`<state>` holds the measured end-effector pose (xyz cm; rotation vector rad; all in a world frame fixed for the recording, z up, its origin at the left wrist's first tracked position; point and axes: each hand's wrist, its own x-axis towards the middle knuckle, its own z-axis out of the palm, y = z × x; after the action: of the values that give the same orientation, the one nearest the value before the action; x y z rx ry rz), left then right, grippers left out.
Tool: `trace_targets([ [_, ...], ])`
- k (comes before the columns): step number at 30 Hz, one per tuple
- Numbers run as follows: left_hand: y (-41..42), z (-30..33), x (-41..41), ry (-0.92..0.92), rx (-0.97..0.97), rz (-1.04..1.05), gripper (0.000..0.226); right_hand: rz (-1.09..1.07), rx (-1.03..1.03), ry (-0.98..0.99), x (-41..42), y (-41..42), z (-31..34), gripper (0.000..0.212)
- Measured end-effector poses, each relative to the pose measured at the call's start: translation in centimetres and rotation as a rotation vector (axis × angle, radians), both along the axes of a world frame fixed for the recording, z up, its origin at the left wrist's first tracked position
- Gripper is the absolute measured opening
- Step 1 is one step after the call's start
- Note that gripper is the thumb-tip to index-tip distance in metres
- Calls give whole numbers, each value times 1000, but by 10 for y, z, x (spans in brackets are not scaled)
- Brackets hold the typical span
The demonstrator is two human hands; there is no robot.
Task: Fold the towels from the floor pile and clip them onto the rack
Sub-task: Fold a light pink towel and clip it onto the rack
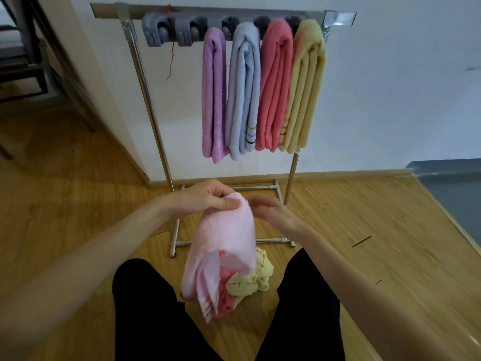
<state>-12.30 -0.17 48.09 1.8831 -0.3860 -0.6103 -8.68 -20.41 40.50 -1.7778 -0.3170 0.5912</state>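
We are pinching the folded pink towel (pixel 229 238) at its top fold with our left hand (pixel 210 198); our right hand (pixel 270 209) is hovering just beside, fingers loosely apart. It is looking soft, light and floppy. Four towels are hanging on the rack (pixel 223 13); two clips (pixel 173 29) are free, and the floor pile (pixel 250 282) is showing two more.

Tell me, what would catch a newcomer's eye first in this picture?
First, the four folded towels hanging side by side from the grey clip bar at the top of the rack: purple towel, blue towel, coral towel and yellow towel. Next, low in the middle, the left hand grips a pale pink towel above the floor pile, the right hand just beside it.
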Motion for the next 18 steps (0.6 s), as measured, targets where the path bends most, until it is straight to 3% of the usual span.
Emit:
trace_targets([
  [3,3,0,1,3,9,5,14,155,279,157,-3,10,17,44],
  [7,16,-3,2,-10,26,61,35,310,198,89,-3,9,23,58],
  [11,26,-5,-3,-22,40,67,42,317,142,-62,-3,-2,44,21],
  [18,46,-14,-4,-105,51,135,47,135,306,-101,11,-16,70,16],
])
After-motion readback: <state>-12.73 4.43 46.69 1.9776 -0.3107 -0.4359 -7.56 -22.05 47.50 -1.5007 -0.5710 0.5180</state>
